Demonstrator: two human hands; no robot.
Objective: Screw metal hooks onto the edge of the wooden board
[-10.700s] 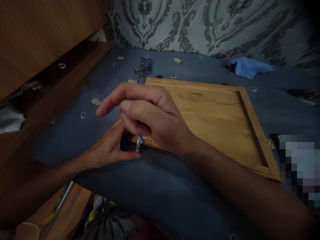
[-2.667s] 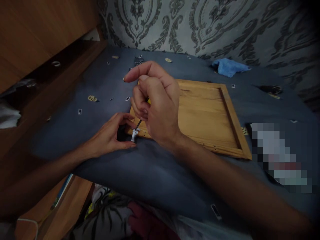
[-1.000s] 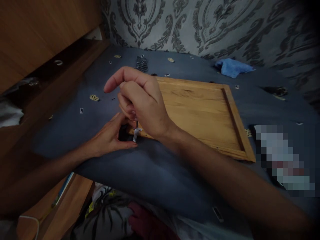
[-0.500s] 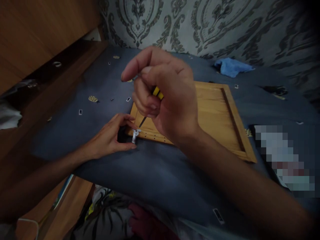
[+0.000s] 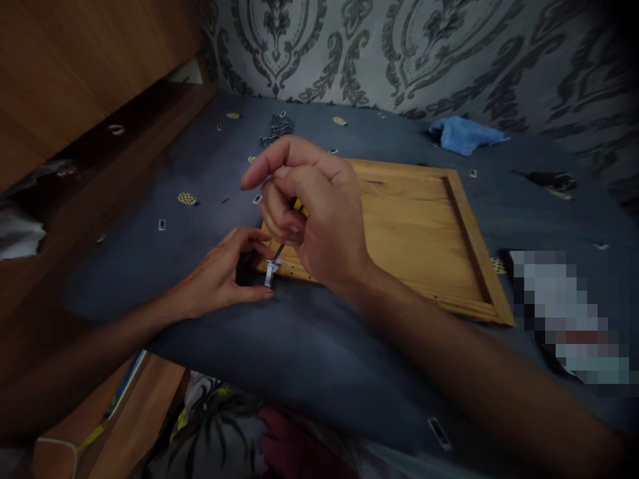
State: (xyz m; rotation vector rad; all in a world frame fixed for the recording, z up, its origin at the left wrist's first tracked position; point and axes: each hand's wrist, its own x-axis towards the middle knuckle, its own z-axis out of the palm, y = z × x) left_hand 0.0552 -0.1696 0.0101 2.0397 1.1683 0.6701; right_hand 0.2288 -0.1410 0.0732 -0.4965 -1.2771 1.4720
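Observation:
My right hand (image 5: 319, 213) is closed round the yellow-and-black handle of a screwdriver (image 5: 300, 206), most of it hidden by my fingers. Its dark shaft slants down to a metal cabinet hinge (image 5: 270, 271), and the tip appears to touch it. The hinge sits at the near left corner of a wooden panel door (image 5: 409, 213) that lies flat with a raised frame. My left hand (image 5: 219, 276) pinches around the hinge, thumb at its lower end and fingers by the door's corner. Small dark holes run along the door's near edge.
The door lies on a dark blue patterned bedsheet (image 5: 309, 346). A blue cloth (image 5: 464, 134) and a dark tool-like object (image 5: 552, 180) lie at the back right. A small pile of dark items (image 5: 279, 128) sits behind my right hand. Wooden furniture (image 5: 100, 60) stands at the left.
My right hand has come down and to the left with the screwdriver, bringing its tip to the hinge. The left hand stays at the hinge.

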